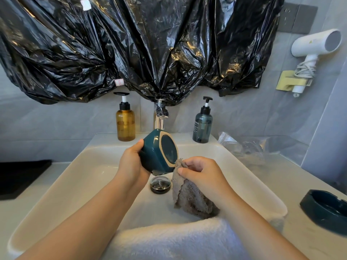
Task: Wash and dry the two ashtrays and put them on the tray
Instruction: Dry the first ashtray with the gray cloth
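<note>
You've got a glossy glazed ashtray [158,152], unglazed matt foot ring; fuzzy grey cloth [189,196]; chrome faucet [159,117]; crinkled shiny plastic sheet [131,44].

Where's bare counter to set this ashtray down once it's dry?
Right of the sink, counter is bare between the plastic bag and the second ashtray. Left, bare in front of the black tray. Crowded behind: faucet, amber bottle, teal bottle.

teal ashtray [155,154], grey cloth [189,196], perhaps black tray [20,177]

Both forearms fwd, L grip [131,164] curled, R grip [201,171] pinching.
</note>
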